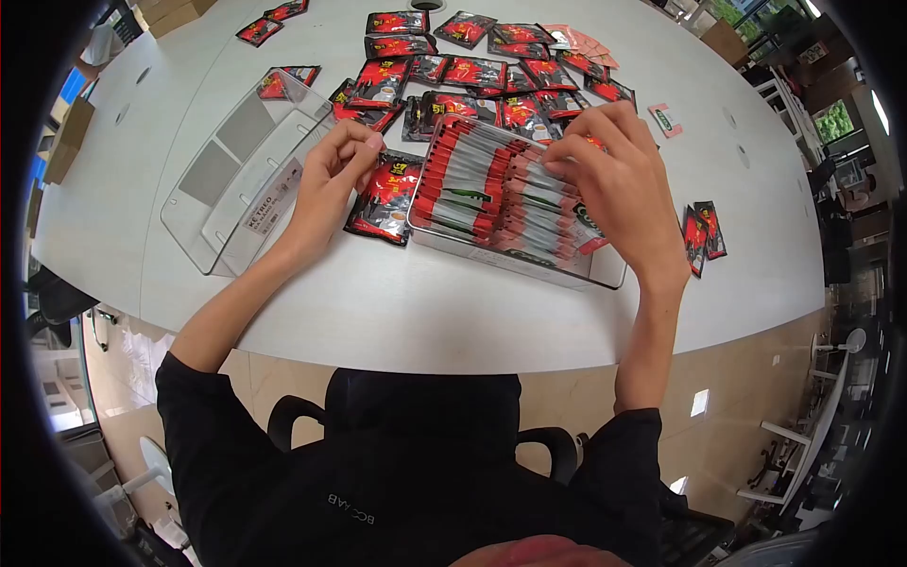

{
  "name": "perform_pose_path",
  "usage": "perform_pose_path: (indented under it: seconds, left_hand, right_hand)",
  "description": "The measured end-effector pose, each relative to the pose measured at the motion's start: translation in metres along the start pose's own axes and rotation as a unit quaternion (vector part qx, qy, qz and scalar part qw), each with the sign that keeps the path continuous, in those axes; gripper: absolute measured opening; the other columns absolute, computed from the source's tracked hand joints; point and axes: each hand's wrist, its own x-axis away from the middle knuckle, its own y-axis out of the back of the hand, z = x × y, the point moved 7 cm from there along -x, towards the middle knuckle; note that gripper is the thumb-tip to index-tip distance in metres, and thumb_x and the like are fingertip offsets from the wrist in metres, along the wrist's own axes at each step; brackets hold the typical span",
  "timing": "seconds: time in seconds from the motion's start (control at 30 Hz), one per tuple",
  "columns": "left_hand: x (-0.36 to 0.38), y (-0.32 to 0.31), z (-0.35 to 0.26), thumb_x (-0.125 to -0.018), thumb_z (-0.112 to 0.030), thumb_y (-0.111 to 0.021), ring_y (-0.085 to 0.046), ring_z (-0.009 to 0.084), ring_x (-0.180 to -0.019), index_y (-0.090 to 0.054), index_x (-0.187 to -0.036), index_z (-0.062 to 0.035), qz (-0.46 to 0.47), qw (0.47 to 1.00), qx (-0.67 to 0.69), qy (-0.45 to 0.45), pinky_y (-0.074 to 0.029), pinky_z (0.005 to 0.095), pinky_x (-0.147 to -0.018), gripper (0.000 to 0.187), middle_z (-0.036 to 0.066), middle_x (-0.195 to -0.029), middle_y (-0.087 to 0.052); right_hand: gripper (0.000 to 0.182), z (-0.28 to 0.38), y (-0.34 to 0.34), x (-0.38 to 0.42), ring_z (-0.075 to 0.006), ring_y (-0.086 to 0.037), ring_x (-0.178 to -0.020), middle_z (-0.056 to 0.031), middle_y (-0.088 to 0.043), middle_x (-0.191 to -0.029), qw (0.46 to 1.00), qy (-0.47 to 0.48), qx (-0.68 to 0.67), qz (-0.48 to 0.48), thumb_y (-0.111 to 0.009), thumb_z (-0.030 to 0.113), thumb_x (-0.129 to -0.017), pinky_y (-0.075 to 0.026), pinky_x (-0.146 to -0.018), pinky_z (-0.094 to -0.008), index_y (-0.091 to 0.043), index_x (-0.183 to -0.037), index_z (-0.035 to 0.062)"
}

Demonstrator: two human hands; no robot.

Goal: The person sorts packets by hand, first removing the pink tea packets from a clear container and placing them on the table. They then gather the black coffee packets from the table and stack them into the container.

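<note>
My left hand (338, 168) is closed in a pinch, its fingertips at the upper left corner of a black-and-red coffee packet (385, 200) lying on the table. Right beside that packet stands a clear plastic box (529, 271), filled with two rows of red-and-white stick sachets (461, 180). Over the box's right side hovers my right hand (619, 184), fingers curled together, tips at the top of the right-hand row of sachets (540, 208). What these fingers hold, if anything, is hidden. A clear plastic lid (213, 203) with a label lies left of my left hand.
Many black-and-red packets (477, 71) are spread behind the box on the white table (312, 326). Pale red sachets (588, 45) fan out at the back, and a small card (665, 120) lies to the right. Two narrow packets (702, 236) lie near the right edge.
</note>
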Motion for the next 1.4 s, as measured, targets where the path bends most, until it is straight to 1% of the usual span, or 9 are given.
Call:
perform_pose_path:
  seconds: [0.33, 0.57, 0.67, 0.77, 0.87, 1.17, 1.23, 1.3, 1.4]
  left_hand:
    - [-0.001, 0.0, -0.004, -0.101, -0.023, -0.058, -0.041, 0.0025, -0.065, -0.058, -0.095, -0.0074, -0.006, 1.0, -0.029, 0.002, -0.032, 0.021, -0.061, 0.017, -0.006, -0.069, -0.048]
    - [0.001, -0.002, -0.008, -0.102, -0.023, -0.057, -0.041, 0.0033, -0.065, -0.057, -0.094, -0.007, -0.005, 0.999, -0.038, 0.006, -0.032, 0.0215, -0.063, 0.018, -0.006, -0.067, -0.046]
    - [0.001, -0.001, -0.008, -0.102, -0.022, -0.057, -0.041, 0.0034, -0.066, -0.056, -0.094, -0.0068, -0.013, 0.999, -0.043, 0.008, -0.032, 0.0214, -0.063, 0.017, -0.006, -0.067, -0.046]
    - [-0.001, -0.002, -0.007, -0.102, -0.021, -0.057, -0.041, 0.0035, -0.066, -0.056, -0.094, -0.0068, -0.01, 0.999, -0.042, 0.005, -0.032, 0.0214, -0.063, 0.017, -0.006, -0.068, -0.046]
    - [0.0, -0.001, -0.006, -0.102, -0.021, -0.057, -0.041, 0.0034, -0.066, -0.056, -0.094, -0.0074, -0.005, 0.999, -0.048, 0.013, -0.032, 0.0212, -0.064, 0.016, -0.006, -0.068, -0.046]
    - [-0.001, 0.002, -0.004, -0.102, -0.022, -0.057, -0.04, 0.0037, -0.066, -0.057, -0.097, -0.0079, -0.011, 0.998, -0.051, 0.017, -0.031, 0.0211, -0.064, 0.014, -0.007, -0.068, -0.044]
    - [-0.001, 0.002, -0.003, -0.102, -0.022, -0.057, -0.039, 0.0041, -0.068, -0.057, -0.1, -0.0082, -0.003, 0.999, -0.049, 0.018, -0.031, 0.0209, -0.065, 0.014, -0.007, -0.069, -0.043]
    - [-0.001, 0.002, -0.003, -0.102, -0.022, -0.058, -0.039, 0.004, -0.068, -0.057, -0.1, -0.0081, 0.0, 0.999, -0.046, 0.015, -0.03, 0.0209, -0.065, 0.014, -0.007, -0.069, -0.043]
    - [0.0, 0.001, -0.003, -0.102, -0.023, -0.058, -0.039, 0.0039, -0.068, -0.057, -0.1, -0.0081, -0.003, 0.999, -0.043, 0.019, -0.03, 0.0209, -0.065, 0.015, -0.007, -0.069, -0.043]
  right_hand:
    - [0.008, -0.022, 0.013, 0.005, -0.0231, -0.056, -0.097, -0.0019, -0.062, -0.094, 0.997, -0.003, -0.034, -0.07, -0.069, 0.011, -0.085, -0.045, -0.084, -0.0377, -0.069, -0.093, 0.0102]
    - [0.02, -0.183, -0.029, 0.047, -0.0308, -0.058, -0.109, -0.0096, -0.067, -0.113, 0.984, -0.171, -0.027, -0.044, -0.053, 0.017, -0.1, -0.045, -0.093, -0.0428, -0.069, -0.112, 0.0129]
    - [0.023, -0.249, -0.06, 0.103, -0.0338, -0.056, -0.119, -0.0132, -0.064, -0.127, 0.966, -0.239, 0.042, -0.09, -0.053, 0.019, -0.1, -0.043, -0.102, -0.0435, -0.068, -0.116, 0.0119]
    - [0.031, -0.282, -0.083, 0.139, -0.0351, -0.047, -0.134, -0.0173, -0.055, -0.141, 0.951, -0.305, 0.046, -0.025, -0.051, 0.025, -0.102, -0.037, -0.11, -0.0406, -0.066, -0.124, 0.0091]
    - [0.029, -0.288, -0.082, 0.143, -0.036, -0.054, -0.123, -0.0159, -0.059, -0.136, 0.955, -0.293, -0.03, -0.044, -0.058, 0.025, -0.098, -0.04, -0.108, -0.0425, -0.067, -0.121, 0.0107]
    - [0.035, -0.226, -0.036, 0.106, -0.0351, -0.055, -0.121, -0.0176, -0.067, -0.118, 0.922, -0.371, 0.065, 0.086, -0.065, 0.027, -0.094, -0.043, -0.102, -0.043, -0.065, -0.125, 0.0118]
    - [0.043, -0.224, -0.037, 0.104, -0.0379, -0.056, -0.118, -0.0214, -0.064, -0.122, 0.955, -0.279, 0.011, -0.1, -0.065, 0.029, -0.094, -0.043, -0.102, -0.0444, -0.058, -0.132, 0.0097]
    - [0.051, -0.234, -0.058, 0.114, -0.0411, -0.056, -0.117, -0.0241, -0.06, -0.127, 0.951, -0.284, -0.035, -0.115, -0.064, 0.031, -0.095, -0.043, -0.103, -0.0444, -0.052, -0.138, 0.0074]
    - [0.042, -0.245, -0.076, 0.116, -0.0344, -0.061, -0.113, -0.0189, -0.063, -0.125, 0.948, -0.313, -0.052, 0.0, -0.062, 0.034, -0.095, -0.045, -0.098, -0.0426, -0.058, -0.126, 0.0046]
